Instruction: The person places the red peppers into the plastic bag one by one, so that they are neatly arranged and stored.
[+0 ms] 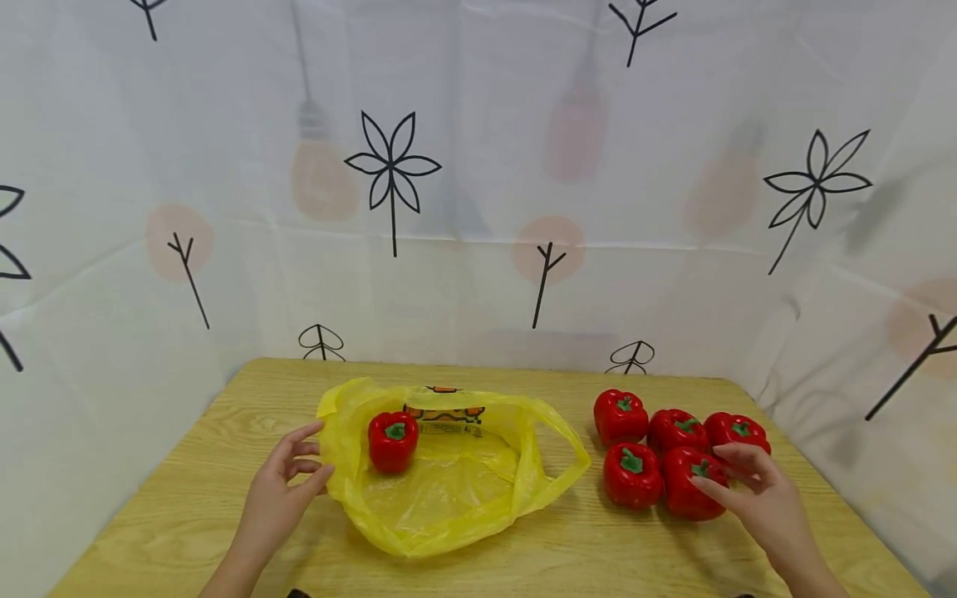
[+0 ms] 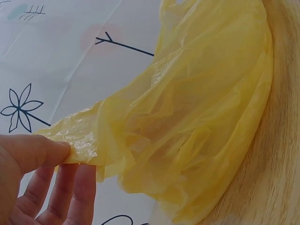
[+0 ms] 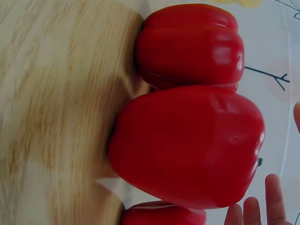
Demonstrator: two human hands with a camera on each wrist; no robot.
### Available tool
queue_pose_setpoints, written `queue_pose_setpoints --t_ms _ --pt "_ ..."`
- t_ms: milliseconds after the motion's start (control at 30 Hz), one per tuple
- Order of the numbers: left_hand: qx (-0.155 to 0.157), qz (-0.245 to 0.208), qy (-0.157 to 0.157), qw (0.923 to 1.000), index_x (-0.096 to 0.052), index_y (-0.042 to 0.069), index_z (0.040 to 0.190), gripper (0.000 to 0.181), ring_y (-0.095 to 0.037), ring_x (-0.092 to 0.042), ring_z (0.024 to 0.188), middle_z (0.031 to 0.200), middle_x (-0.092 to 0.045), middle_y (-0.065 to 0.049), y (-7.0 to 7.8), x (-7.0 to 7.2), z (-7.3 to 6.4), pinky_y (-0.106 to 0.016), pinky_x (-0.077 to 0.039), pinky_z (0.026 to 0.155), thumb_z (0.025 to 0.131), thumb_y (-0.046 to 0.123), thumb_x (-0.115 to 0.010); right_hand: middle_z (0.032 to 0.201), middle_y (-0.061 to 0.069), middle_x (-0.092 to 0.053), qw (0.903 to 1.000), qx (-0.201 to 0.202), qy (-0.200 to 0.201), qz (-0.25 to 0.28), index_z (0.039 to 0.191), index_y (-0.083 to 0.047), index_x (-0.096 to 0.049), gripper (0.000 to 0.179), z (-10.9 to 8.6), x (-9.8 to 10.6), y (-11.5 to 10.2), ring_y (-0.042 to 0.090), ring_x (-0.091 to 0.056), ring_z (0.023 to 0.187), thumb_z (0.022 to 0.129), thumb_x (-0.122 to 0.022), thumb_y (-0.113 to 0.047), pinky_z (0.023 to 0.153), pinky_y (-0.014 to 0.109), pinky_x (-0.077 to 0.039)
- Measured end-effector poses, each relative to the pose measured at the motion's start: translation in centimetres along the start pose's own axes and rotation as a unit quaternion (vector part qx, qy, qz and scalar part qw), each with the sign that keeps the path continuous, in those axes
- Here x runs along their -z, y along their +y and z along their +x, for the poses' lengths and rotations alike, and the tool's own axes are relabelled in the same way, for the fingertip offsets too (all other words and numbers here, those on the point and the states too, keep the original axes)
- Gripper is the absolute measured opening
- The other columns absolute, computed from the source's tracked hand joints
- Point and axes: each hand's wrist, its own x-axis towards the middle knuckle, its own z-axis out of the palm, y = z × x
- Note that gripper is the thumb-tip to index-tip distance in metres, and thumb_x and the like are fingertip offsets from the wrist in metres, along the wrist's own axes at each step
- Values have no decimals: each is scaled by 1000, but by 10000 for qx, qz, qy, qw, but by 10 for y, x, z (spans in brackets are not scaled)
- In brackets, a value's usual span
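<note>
Six glossy red peppers, green-stemmed — left fingers pinching a yellow bag, right fingers parted

We note the plastic bag left of centre on the worktop, one bell pepper in its left part. Right of the bag we log five bell peppers: three behind, two before. Left hand at the bag's left rim; right hand by the front-right pepper. Cloth behind the worktop.
</note>
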Motion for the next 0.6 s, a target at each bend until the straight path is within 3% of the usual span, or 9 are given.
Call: queue_pose_setpoints --t_ms 233,400,500,600 --pt "10 7 -4 10000 -45 16 134 53 -11 -56 86 113 -50 -14 0 0 0 -31 -56 67 86 6 -67 103 -15 -48 9979 -192 -196 -583 122 -1 -47 58 1 4 8 -9 -45 83 80 -75 -29 64 19 -50" --pt "-1 22 15 10000 -46 16 133 53 -11 -56 86 113 -50 -14 1 -1 0 -30 -56 67 86 5 -67 109 0 -49 9957 -109 -394 -829 126 -1 -46 61 2 5 14 -6 -43 87 80 -74 -29 68 10 -45" --pt "-6 23 28 10000 -46 16 133 53 -12 -56 86 112 -50 -14 1 -1 0 -30 -56 66 86 5 -67 120 13 -44 9942 -108 -613 -875 128 0 -43 64 3 5 17 7 -43 98 81 -74 -30 68 8 -43" --pt "-12 17 38 10000 -46 15 133 53 -12 -56 85 112 -50 -14 2 -1 -1 -30 -56 66 85 5 -67 130 18 -36 9929 -151 -827 -837 130 1 -39 66 3 5 19 26 -41 108 81 -74 -29 70 14 -46"
